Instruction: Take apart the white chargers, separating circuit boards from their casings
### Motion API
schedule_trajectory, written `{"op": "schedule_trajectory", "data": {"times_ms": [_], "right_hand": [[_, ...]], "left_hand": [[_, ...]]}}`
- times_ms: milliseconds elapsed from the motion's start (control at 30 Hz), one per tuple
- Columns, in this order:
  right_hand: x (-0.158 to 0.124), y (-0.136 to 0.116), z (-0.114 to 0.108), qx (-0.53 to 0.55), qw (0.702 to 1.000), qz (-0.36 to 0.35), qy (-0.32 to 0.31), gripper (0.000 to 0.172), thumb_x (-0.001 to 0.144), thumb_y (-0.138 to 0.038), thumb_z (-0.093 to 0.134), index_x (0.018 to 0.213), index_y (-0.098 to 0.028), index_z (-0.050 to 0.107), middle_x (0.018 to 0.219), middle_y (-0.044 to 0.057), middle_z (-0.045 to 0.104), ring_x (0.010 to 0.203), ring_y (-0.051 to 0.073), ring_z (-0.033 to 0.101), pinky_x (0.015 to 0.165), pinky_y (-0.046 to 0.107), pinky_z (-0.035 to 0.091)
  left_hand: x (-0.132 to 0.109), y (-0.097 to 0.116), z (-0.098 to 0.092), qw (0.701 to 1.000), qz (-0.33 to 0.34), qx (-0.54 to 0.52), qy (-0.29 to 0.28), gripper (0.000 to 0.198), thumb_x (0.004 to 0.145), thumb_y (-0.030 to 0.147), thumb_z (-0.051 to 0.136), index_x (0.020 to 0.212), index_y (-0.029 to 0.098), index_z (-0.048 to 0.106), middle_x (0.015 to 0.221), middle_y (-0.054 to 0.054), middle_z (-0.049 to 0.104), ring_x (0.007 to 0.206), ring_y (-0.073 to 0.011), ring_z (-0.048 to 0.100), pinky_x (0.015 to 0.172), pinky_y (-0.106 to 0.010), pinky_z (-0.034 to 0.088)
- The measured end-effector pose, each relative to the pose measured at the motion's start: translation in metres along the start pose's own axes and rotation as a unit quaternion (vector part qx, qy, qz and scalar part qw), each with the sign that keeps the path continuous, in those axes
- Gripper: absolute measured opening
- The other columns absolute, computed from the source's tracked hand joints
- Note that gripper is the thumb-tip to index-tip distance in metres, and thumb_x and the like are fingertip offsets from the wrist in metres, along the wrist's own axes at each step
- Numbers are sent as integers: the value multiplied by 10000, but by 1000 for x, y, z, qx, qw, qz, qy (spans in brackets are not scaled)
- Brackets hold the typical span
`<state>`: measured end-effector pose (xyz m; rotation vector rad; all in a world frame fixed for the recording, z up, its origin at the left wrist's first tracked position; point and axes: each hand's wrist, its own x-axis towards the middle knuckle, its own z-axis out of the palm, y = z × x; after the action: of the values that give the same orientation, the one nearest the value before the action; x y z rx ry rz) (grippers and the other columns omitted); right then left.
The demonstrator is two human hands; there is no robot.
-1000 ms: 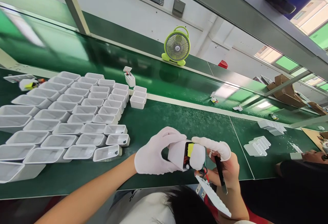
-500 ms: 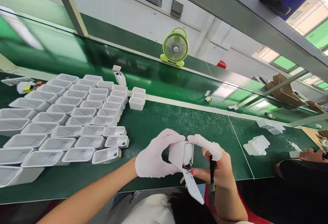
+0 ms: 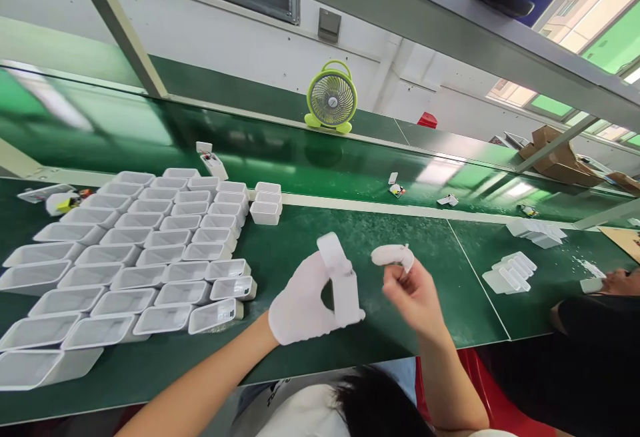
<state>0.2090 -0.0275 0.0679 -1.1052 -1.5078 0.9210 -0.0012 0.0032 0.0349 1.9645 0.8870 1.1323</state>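
Observation:
My left hand (image 3: 300,305), in a white glove, grips a closed white plastic case (image 3: 345,285) and holds it upright just above the green bench mat (image 3: 400,237). My right hand (image 3: 413,287) is bare except for a white finger cot (image 3: 393,255) on the forefinger. It hovers a short way right of the case, not touching it, with its fingers curled in. I cannot see whether anything is inside them.
Several rows of open white cases (image 3: 150,250) fill the bench on the left. A green desk fan (image 3: 331,97) stands beyond the conveyor belt (image 3: 350,164), which carries small parts (image 3: 397,189). White lids (image 3: 510,272) lie at the right, near another person's hand (image 3: 620,282).
The case's lid, hanging open before, is now shut on the case. My right hand has let go and drawn off to the right. The black tool it held is out of sight.

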Motion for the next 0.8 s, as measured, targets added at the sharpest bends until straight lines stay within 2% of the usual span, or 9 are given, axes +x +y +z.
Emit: {"op": "schedule_trajectory", "data": {"times_ms": [33, 100, 167, 233, 333, 433, 500, 633, 800], "right_hand": [[5, 1, -2, 42, 998, 15, 45, 245, 921, -455, 692, 969, -219, 736, 605, -57, 443, 511, 104, 350, 468, 247, 322], [13, 3, -6, 107, 988, 26, 110, 424, 959, -539, 615, 710, -204, 690, 648, 1, 538, 574, 131, 464, 502, 268, 405], [17, 3, -7, 125, 981, 12, 150, 498, 943, -615, 605, 665, -209, 678, 720, 36, 615, 678, 161, 569, 543, 277, 470], [18, 0, -4, 142, 972, 4, 187, 516, 934, -672, 580, 741, -214, 718, 742, 38, 665, 642, 153, 596, 487, 259, 466], [12, -4, 8, 144, 973, -2, 179, 475, 939, -652, 592, 806, -215, 721, 759, 31, 724, 495, 123, 583, 406, 250, 466], [5, -4, 22, 85, 991, -2, 108, 203, 898, -424, 763, 876, -224, 736, 763, 10, 761, 538, 136, 678, 492, 259, 579], [2, -1, 29, 26, 995, -38, 90, 73, 888, -283, 784, 936, -236, 755, 773, 7, 779, 620, 154, 734, 560, 260, 618], [1, 6, 34, -96, 980, -157, 77, 150, 902, -152, 726, 1012, -245, 768, 924, 40, 815, 788, 192, 777, 716, 314, 658], [5, 4, 34, -200, 954, -219, 40, 203, 906, -100, 685, 1036, -241, 752, 944, 46, 821, 822, 198, 781, 757, 323, 656]], "left_hand": [[-1, 0, 3, 993, -103, -49, 28, 428, 623, 341, 867, 946, 210, 618, 915, -29, 682, 784, -202, 643, 711, -341, 548], [1, 1, 8, 947, -266, -174, 50, 423, 605, 326, 860, 910, 195, 598, 868, -12, 665, 752, -179, 619, 683, -320, 527], [5, 1, 11, 893, -338, -294, 40, 361, 627, 340, 833, 785, 192, 545, 742, 30, 593, 648, -125, 543, 606, -274, 474], [10, 2, 12, 863, -355, -357, 42, 385, 628, 369, 821, 706, 194, 487, 669, 62, 508, 577, -81, 452, 546, -238, 409], [15, 3, 12, 858, -362, -361, 48, 409, 618, 362, 816, 647, 195, 445, 612, 83, 438, 540, -56, 387, 511, -215, 340], [15, 2, 13, 857, -369, -356, 50, 387, 610, 356, 817, 640, 188, 470, 601, 81, 445, 536, -58, 399, 501, -212, 326], [15, 1, 14, 859, -371, -350, 49, 366, 618, 363, 807, 640, 184, 488, 600, 80, 447, 534, -63, 408, 498, -213, 326], [13, -4, 16, 871, -358, -334, 43, 302, 653, 317, 764, 620, 177, 499, 588, 82, 422, 547, -69, 427, 515, -209, 318], [12, -10, 18, 881, -346, -320, 44, 254, 661, 257, 721, 607, 180, 484, 589, 82, 403, 546, -66, 397, 510, -206, 295]]}}
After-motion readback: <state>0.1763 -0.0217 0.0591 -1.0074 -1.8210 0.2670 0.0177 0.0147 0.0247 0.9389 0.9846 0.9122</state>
